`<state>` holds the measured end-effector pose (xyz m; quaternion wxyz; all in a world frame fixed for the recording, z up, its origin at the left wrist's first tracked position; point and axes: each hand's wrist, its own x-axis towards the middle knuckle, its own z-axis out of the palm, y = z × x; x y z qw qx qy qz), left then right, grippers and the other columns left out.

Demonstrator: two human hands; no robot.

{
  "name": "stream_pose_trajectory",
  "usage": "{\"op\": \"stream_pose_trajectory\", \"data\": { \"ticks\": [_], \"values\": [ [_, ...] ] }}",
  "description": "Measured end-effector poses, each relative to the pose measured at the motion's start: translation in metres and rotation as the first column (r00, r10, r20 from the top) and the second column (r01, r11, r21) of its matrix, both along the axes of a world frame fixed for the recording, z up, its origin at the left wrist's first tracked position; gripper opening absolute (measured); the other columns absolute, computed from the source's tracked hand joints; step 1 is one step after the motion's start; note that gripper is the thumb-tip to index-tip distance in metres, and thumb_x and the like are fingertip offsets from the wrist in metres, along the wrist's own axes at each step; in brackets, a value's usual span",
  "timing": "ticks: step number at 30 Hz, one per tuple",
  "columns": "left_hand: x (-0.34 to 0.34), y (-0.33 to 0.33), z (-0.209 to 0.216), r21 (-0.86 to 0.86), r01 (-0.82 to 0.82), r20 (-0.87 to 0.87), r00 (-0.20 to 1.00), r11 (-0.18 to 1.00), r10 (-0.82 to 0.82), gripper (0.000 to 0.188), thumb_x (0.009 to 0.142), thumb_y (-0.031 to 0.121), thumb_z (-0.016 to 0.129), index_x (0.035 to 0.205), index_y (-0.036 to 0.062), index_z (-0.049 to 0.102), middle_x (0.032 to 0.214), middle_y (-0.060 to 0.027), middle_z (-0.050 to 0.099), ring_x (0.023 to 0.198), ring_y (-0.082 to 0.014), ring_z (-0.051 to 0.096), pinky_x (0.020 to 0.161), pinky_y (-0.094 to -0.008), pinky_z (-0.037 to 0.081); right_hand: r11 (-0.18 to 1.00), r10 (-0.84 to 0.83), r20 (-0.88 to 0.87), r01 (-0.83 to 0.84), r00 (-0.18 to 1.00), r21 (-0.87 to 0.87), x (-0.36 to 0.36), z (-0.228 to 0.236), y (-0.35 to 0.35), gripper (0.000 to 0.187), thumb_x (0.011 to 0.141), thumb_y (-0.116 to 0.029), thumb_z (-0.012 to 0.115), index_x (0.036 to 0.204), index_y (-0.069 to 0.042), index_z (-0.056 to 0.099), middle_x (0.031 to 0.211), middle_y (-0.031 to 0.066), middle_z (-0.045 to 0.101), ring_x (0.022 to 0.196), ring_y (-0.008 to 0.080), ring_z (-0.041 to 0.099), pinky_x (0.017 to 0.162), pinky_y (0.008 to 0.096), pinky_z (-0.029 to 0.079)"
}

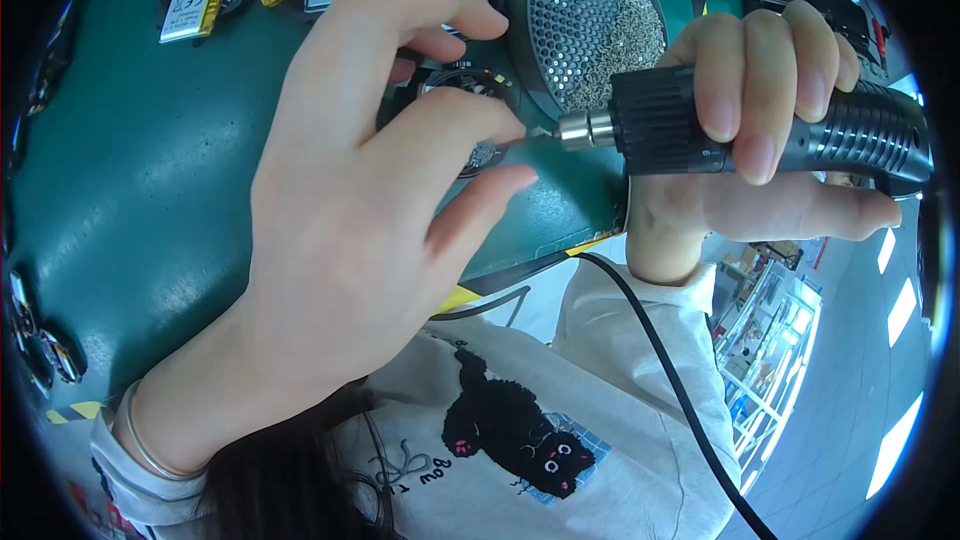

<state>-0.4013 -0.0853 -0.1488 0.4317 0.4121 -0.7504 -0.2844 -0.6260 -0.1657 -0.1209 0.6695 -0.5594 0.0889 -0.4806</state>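
My right hand (765, 80) is wrapped round a black electric screwdriver (780, 130), held roughly level with its metal chuck pointing left. A short bit (543, 132) sticks out of the chuck; whether a screw sits on it is too small to tell. My left hand (350, 160) is beside the bit, its index fingertip close to it and the thumb apart below. Nothing shows between these fingers. Under the left hand, mostly hidden, lies a round black electronic assembly (470, 80). Behind the bit stands a round grey tray (515, 0) with a perforated plate and many tiny silvery screws (625, 50).
Silver-and-yellow battery packs (190, 12) with wired circuit boards lie at the far left of the green table mat (150, 170). A black cable (655, 325) runs down past my right sleeve. Yellow-black tape (460, 297) marks the near table edge. Small dark parts (50, 345) lie at the left.
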Motion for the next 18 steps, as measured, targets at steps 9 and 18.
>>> {"op": "stream_pose_trajectory", "data": {
  "ticks": [9, 18],
  "values": [
    [0.006, -0.001, 0.008, 0.009, 0.058, 0.095, 0.994, 0.998, -0.058, 0.033, 0.059, 0.002, 0.08, 0.089, 0.0029, 0.066, 0.121, -0.0142, 0.051, 0.104, -0.0262, 0.054, 0.086, -0.0346, 0.046, 0.985, 0.076, 0.016, -0.073, 0.997, -0.154, 0.012, 0.005, 0.004, 0.076, 0.074, -0.07, 0.061, 0.104, -0.002, 0.048, 0.084, 0.0049, 0.054, 0.064, 0.0136, 0.056, 0.062, 0.0259, 0.048],
    [0.007, 0.01, -0.005, 0.072, -0.006, 0.131, 0.991, 0.997, -0.004, 0.035, 0.059, 0.001, 0.079, 0.091, 0.0016, 0.065, 0.122, -0.0146, 0.051, 0.104, -0.0278, 0.055, 0.09, -0.0363, 0.047, 0.92, 0.183, -0.058, -0.192, 0.981, -0.342, 0.027, 0.001, 0.008, 0.084, 0.076, -0.072, 0.059, 0.115, 0.001, 0.043, 0.097, 0.0086, 0.049, 0.061, 0.0143, 0.058, 0.055, 0.027, 0.051]
  ]
}}
